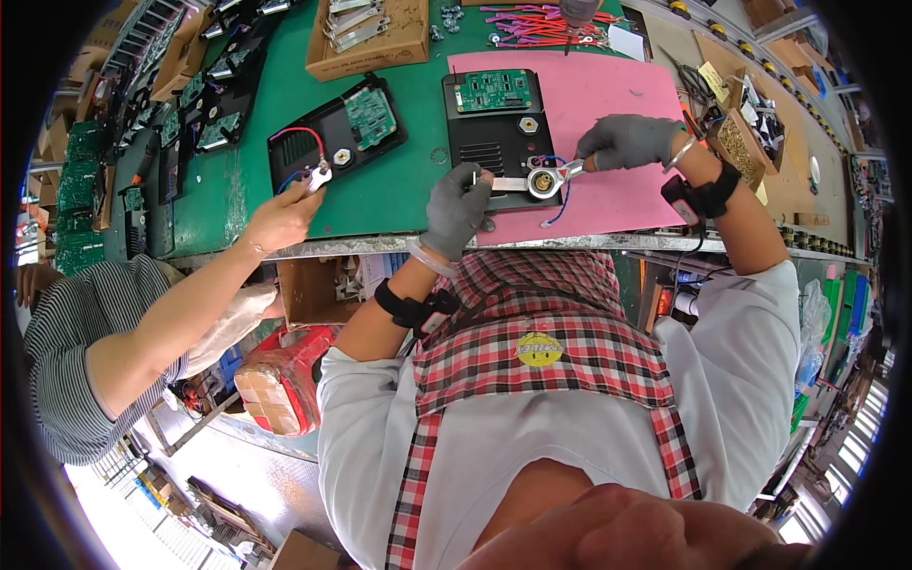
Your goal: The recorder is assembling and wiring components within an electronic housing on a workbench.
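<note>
A black panel point(475, 131) carrying a green circuit board point(494, 92) lies on the pink mat point(608, 100). My right hand point(629, 142), in a grey glove, is closed around the handle of a metal wrench point(574, 169). The wrench's round head surrounds a brass fitting point(543, 181) at the panel's near end. Also gloved, my left hand point(457, 209) pinches a flat metal strip point(510, 184), which reaches to the same fitting. Beside the fitting run thin blue wires point(567, 201). Farther up the panel sits a hex nut point(527, 124).
To the left, a co-worker's bare hand point(285, 217) holds a metal tool at another black panel point(304, 157). A cardboard box point(375, 57) of metal strips, red cables point(541, 27) and a hanging tool point(578, 11) are at the back. Right stands a box of small brass parts point(736, 147).
</note>
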A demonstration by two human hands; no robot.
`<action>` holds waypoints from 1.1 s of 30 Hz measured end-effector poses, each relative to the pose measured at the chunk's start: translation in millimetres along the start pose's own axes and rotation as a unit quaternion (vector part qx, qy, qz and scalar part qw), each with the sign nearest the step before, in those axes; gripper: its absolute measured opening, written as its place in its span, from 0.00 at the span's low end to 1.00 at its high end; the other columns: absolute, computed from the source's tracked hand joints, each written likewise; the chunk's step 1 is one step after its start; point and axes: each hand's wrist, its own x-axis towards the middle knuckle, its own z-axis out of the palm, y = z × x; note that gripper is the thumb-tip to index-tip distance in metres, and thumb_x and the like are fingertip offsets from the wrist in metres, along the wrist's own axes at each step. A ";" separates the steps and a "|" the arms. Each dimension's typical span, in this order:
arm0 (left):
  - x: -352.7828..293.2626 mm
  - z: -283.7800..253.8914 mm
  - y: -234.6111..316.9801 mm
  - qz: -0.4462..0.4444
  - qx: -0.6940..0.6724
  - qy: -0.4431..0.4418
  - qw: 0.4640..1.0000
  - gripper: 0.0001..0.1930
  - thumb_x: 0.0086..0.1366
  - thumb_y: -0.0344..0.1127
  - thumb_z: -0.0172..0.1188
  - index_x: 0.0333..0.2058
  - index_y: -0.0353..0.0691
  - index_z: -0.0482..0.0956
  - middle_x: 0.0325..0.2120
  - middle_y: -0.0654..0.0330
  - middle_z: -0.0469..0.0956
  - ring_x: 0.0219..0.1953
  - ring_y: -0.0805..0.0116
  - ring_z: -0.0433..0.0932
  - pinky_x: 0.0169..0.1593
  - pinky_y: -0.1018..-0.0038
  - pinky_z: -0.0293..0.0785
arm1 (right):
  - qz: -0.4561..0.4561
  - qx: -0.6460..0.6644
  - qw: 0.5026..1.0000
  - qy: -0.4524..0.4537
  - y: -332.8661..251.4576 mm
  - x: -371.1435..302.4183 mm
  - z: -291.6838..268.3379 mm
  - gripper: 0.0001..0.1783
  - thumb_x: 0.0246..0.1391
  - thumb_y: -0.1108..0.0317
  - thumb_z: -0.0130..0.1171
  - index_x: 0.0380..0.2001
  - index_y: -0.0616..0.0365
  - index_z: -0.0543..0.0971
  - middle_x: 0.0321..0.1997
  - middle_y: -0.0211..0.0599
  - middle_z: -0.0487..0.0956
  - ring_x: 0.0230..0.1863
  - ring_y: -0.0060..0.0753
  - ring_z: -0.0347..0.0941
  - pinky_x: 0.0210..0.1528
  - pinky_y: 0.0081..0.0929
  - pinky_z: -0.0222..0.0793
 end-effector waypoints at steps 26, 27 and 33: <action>-2.4 16.3 -9.0 0.002 -0.063 0.020 0.998 0.09 0.60 0.32 0.49 0.35 0.32 0.71 0.16 0.65 0.64 0.14 0.79 0.64 0.16 0.81 0.71 | 0.089 0.157 0.983 0.038 -4.6 -25.4 21.3 0.16 0.51 0.54 0.52 0.29 0.57 0.76 0.19 0.23 0.68 0.17 0.16 0.60 0.17 0.18 0.57; -3.5 16.5 -8.1 -0.003 -0.064 0.030 0.998 0.09 0.60 0.32 0.49 0.34 0.32 0.71 0.16 0.66 0.64 0.15 0.80 0.64 0.16 0.81 0.71 | 0.090 0.155 0.983 0.041 -4.3 -24.4 21.2 0.16 0.51 0.54 0.52 0.29 0.57 0.76 0.19 0.23 0.68 0.17 0.16 0.60 0.17 0.18 0.57; -3.3 18.3 -15.3 0.005 -0.064 0.035 0.997 0.08 0.60 0.32 0.48 0.32 0.31 0.70 0.15 0.66 0.62 0.14 0.80 0.63 0.17 0.80 0.72 | 0.067 0.321 0.921 0.209 -2.4 -30.2 109.6 0.18 0.52 0.57 0.54 0.39 0.62 0.74 0.22 0.30 0.71 0.23 0.18 0.65 0.30 0.21 0.66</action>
